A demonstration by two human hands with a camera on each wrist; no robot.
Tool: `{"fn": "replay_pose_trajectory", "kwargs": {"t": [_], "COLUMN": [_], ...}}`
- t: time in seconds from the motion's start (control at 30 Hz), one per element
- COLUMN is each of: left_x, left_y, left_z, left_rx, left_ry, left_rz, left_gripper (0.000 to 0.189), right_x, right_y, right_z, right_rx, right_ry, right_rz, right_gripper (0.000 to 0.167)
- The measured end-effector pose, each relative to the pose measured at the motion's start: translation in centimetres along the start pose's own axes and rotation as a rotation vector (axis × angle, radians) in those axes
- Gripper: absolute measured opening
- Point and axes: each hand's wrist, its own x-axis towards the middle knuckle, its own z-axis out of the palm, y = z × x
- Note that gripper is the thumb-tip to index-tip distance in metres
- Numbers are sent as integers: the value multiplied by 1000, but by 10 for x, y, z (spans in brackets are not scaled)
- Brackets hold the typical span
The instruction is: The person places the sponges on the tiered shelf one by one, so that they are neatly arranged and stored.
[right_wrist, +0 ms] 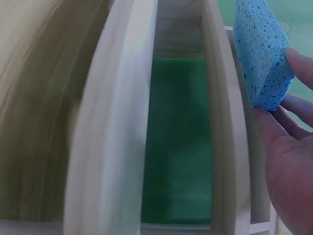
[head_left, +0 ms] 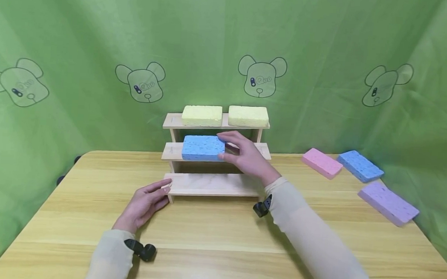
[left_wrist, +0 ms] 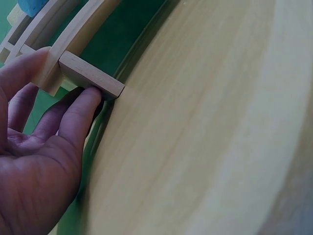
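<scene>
My right hand (head_left: pixel 250 157) pinches the right end of a blue sponge (head_left: pixel 203 147) between thumb and fingers. That sponge (right_wrist: pixel 259 54) is at the left part of the middle tier of a three-tier wooden rack (head_left: pixel 209 184); whether its full weight rests there I cannot tell. My left hand (head_left: pixel 145 204) grips the left end of the bottom tier. In the left wrist view, its fingers are around the board's end and against the rack's leg (left_wrist: pixel 93 76). Two pale yellow sponges (head_left: pixel 202 115) lie side by side on the top tier.
On the right of the wooden table (head_left: pixel 217 241) lie a pink sponge (head_left: pixel 322 163), another blue sponge (head_left: pixel 360 166) and a purple sponge (head_left: pixel 388 203). A green curtain (head_left: pixel 199 40) with printed bear heads hangs behind the rack and along both sides.
</scene>
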Motion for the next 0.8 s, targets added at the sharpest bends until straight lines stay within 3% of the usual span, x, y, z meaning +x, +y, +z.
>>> {"fn": "replay_pose_trajectory", "kwargs": {"t": [0.27,0.8], "left_x": [0,2], "left_y": [-1,-2], "left_z": [-1,-1], "left_rx": [4,-12], "left_ry": [4,-4], "left_rz": [7,-1], "left_gripper": [40,42], "right_x": [5,11], "right_y": [1,3], "right_z": [8,10], "right_rx": [-60,-69], "right_ry": [1,-31], "right_rz": [33,58], "right_gripper": [58,60]}}
